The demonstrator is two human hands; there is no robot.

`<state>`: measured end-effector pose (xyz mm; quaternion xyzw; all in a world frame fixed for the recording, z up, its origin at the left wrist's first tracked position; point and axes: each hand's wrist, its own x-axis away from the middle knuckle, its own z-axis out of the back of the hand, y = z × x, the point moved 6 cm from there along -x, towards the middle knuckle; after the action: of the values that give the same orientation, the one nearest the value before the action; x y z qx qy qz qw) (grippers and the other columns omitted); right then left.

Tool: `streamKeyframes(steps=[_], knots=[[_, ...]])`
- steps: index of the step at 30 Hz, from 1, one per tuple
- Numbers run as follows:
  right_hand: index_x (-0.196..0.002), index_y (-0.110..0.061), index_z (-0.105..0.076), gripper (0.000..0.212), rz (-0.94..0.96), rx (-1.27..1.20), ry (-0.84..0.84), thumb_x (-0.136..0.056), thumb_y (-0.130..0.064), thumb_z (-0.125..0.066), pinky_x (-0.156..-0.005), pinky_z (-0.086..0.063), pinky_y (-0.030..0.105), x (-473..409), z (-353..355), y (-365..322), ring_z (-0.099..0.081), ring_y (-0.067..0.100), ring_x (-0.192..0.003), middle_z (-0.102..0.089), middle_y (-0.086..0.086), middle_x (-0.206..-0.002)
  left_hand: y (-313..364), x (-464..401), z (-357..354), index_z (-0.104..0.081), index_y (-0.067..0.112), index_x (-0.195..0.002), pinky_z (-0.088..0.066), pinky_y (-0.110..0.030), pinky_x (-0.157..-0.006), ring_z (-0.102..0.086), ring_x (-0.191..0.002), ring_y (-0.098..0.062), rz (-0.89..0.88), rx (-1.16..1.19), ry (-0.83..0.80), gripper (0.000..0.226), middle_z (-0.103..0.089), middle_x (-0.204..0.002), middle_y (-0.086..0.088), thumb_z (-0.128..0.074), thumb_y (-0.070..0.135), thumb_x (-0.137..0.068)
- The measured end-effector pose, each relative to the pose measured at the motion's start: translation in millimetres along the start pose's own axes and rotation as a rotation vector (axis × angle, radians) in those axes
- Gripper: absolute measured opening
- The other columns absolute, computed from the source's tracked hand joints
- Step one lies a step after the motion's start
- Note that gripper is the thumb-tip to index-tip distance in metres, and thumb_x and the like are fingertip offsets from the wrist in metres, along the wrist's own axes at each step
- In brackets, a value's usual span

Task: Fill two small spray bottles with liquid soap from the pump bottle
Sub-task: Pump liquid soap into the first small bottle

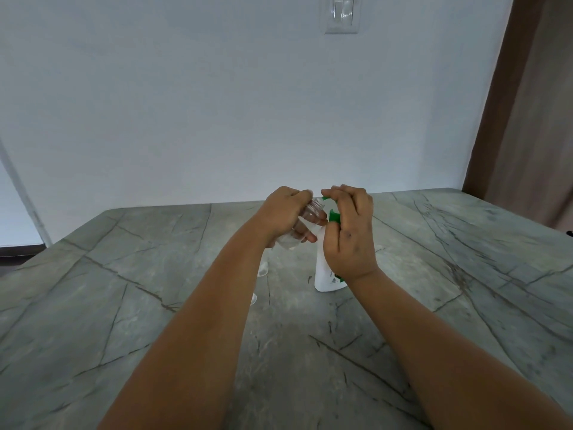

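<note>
**Clear bottle held to green pump spout**

Small clear plastic spray bottle (pixel 310 214), capless, threaded neck bare and open, tilted with its mouth up and to the right, close against the spout of the green pump head (pixel 334 216). Fill level inside impossible to judge through the fingers. Transparent, ribbed at the neck, rounded in the body.

Tall white plastic pump bottle (pixel 324 268) standing upright on the grey stone-patterned table (pixel 124 305), opaque, so nothing to tell of its contents. Smooth, matte, narrow in shape, with a small green mark low on the label side. Green pump head on top, mostly covered.

Table surface mottled grey-green, crossed by dark thin veins like cracks, dull sheen.

Left hand (pixel 288 212) wrapped round the clear bottle, fingers curled under and across its body, thumb over the top near the neck; raised clear of the table. Right hand (pixel 350 231) atop the pump head, fingers bent down over it, index finger and thumb closing near the spout tip, just beside the clear bottle's mouth. Both hands nearly touching at the fingertips.

Two small clear plastic pieces (pixel 263 270) on the table beside the left forearm, partly hidden, too blurred to identify.

Behind, plain white wall with a white light switch plate (pixel 342 14); brown curtain (pixel 524 119) at far right.
</note>
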<state>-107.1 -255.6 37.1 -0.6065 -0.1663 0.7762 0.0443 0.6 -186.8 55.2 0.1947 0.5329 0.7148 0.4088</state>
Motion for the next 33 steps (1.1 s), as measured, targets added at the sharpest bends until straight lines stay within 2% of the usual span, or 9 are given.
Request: streamKeyframes(steps=[4,8,12,13,16,17,20,23,33], knots=[[-0.116,0.0,-0.06,0.047,-0.039,0.034,0.027,-0.078,-0.01,-0.034,-0.091,-0.04,0.026,-1,-2,-3,-0.045,0.026,-0.107,-0.049,0.015,-0.115,0,-1,1,-0.067,0.001,-0.089,-0.054,-0.033,-0.064,-0.069,-0.053,-0.029,-0.013,-0.02,0.016,0.039,-0.076,-0.075,-0.004,-0.039,0.024,-0.104],[-0.129,0.002,-0.052,0.052,-0.047,0.078,-0.005,-0.081,-0.008,-0.034,-0.098,-0.033,0.02,3,-12,-9,-0.037,0.024,-0.116,-0.044,0.017,-0.127,-5,0,6,-0.067,0.004,-0.084,-0.053,-0.03,-0.061,-0.065,-0.05,-0.025,0.015,0.049,0.012,0.042,-0.074,-0.067,-0.001,-0.038,0.027,-0.106],[-0.124,-0.002,-0.055,0.051,-0.05,0.029,0.001,-0.079,-0.007,-0.032,-0.094,-0.038,0.026,2,-8,-7,-0.04,0.02,-0.112,-0.048,0.014,-0.124,-7,0,8,-0.068,0.002,-0.089,-0.055,-0.028,-0.056,-0.068,-0.057,-0.03,0.026,0.074,-0.019,0.043,-0.077,-0.077,-0.007,-0.038,0.028,-0.106],[-0.122,-0.002,-0.056,0.05,-0.044,0.029,-0.001,-0.078,-0.007,-0.033,-0.093,-0.04,0.028,0,-7,-7,-0.04,0.019,-0.111,-0.049,0.013,-0.122,-6,0,7,-0.068,0.001,-0.089,-0.054,-0.028,-0.056,-0.068,-0.057,-0.03,0.024,0.07,-0.025,0.043,-0.077,-0.079,-0.007,-0.038,0.028,-0.106],[-0.116,-0.002,-0.058,0.046,0.009,0.055,-0.024,-0.076,-0.007,-0.035,-0.093,-0.046,0.049,-6,-5,-9,-0.043,0.015,-0.106,-0.053,0.012,-0.113,-4,0,7,-0.068,-0.001,-0.092,-0.054,-0.029,-0.057,-0.068,-0.056,-0.03,0.017,0.066,-0.032,0.043,-0.077,-0.08,-0.009,-0.039,0.028,-0.106],[-0.113,-0.001,-0.058,0.044,0.026,0.055,-0.028,-0.075,-0.008,-0.036,-0.091,-0.047,0.052,-8,-4,-9,-0.044,0.015,-0.104,-0.054,0.012,-0.11,-4,-1,7,-0.067,-0.002,-0.094,-0.054,-0.03,-0.058,-0.068,-0.056,-0.03,0.018,0.064,-0.033,0.043,-0.077,-0.08,-0.009,-0.039,0.028,-0.106],[-0.105,0.0,-0.06,0.041,0.04,0.058,-0.017,-0.074,-0.009,-0.035,-0.081,-0.046,0.041,-10,-1,-7,-0.047,0.021,-0.095,-0.055,0.013,-0.103,-4,-3,6,-0.067,-0.004,-0.097,-0.056,-0.032,-0.06,-0.069,-0.057,-0.031,0.018,0.046,-0.033,0.045,-0.077,-0.081,-0.01,-0.039,0.03,-0.107],[-0.103,0.0,-0.061,0.04,0.033,0.054,0.004,-0.075,-0.01,-0.034,-0.078,-0.042,0.034,-9,-1,-5,-0.045,0.022,-0.093,-0.055,0.013,-0.101,-4,-4,5,-0.067,-0.003,-0.096,-0.056,-0.034,-0.061,-0.068,-0.056,-0.032,0.011,0.035,-0.021,0.044,-0.076,-0.079,-0.01,-0.04,0.029,-0.106],[-0.096,-0.001,-0.061,0.034,-0.003,0.007,0.06,-0.075,-0.009,-0.035,-0.073,-0.043,0.038,-9,-3,0,-0.044,0.021,-0.091,-0.054,0.011,-0.099,0,-5,4,-0.066,-0.009,-0.1,-0.055,-0.031,-0.057,-0.068,-0.053,-0.03,0.015,0.022,-0.017,0.044,-0.075,-0.075,-0.008,-0.04,0.027,-0.106]])
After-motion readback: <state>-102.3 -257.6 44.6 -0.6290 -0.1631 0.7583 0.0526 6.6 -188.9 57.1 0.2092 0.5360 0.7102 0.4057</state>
